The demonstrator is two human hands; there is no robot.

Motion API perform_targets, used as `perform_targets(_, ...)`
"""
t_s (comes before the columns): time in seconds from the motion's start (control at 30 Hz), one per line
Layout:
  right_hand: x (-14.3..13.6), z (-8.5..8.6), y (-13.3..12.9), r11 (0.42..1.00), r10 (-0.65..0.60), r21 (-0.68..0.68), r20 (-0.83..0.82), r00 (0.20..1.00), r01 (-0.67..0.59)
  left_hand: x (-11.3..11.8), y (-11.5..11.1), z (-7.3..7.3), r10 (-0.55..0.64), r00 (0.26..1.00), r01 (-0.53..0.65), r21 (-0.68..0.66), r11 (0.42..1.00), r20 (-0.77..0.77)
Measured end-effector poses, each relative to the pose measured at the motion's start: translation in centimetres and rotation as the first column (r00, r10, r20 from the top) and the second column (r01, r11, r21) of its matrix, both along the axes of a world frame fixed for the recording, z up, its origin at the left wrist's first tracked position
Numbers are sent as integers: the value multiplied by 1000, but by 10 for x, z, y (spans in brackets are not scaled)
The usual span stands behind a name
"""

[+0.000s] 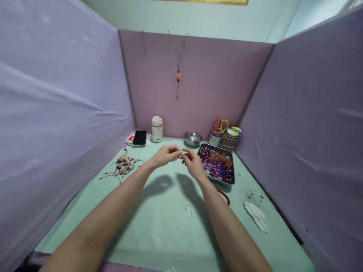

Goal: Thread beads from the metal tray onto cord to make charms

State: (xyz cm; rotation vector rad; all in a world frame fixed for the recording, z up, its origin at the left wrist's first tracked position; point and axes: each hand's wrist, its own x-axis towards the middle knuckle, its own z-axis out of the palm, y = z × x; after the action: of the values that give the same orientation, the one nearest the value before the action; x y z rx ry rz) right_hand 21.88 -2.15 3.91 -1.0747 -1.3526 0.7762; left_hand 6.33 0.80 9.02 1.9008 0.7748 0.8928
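Above the middle of the pale green table (159,223), my left hand (167,155) and my right hand (193,160) meet at their fingertips. The fingers of each hand are pinched together. Whatever they hold is too small to name. Just right of my right hand lies a metal tray (233,177) of purple, dark and orange beads (217,164). Strung bead pieces with red cords (123,166) lie on the table to the left of my left hand.
A white bottle (157,130), a phone (140,137), a steel bowl (193,139), a can (215,138) with scissors and a jar (230,139) stand along the back. A beaded string (178,76) hangs behind. Red handles (224,196) and a white glove (256,216) lie right.
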Motion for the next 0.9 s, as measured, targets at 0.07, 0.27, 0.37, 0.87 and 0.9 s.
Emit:
perform_targets(0.07, -3, -8, -5, 997, -80, -1, 2, 997, 80, 1, -17, -17, 85, 996, -81, 112, 990, -30)
perform_targets(0.27, 0, -34, -20, 968, -242, -31, -395, 886, 251, 10, -44, -65, 318, 945, -327, 191, 925, 78)
perform_targets(0.37, 1, -35, -24, 961, -264, -85, -560, 785, 262, 14, -48, -77, 317, 946, -323, 219, 921, 61)
perform_targets(0.87, -7, -17, -36, 955, -284, -27, -380, 880, 296, 10, -49, -84, 404, 914, -398, 299, 867, 45)
perform_targets(0.9, -7, -17, -36, 953, -288, -31, -386, 876, 300, 10, -49, -84, 387, 920, -391, 266, 881, 71)
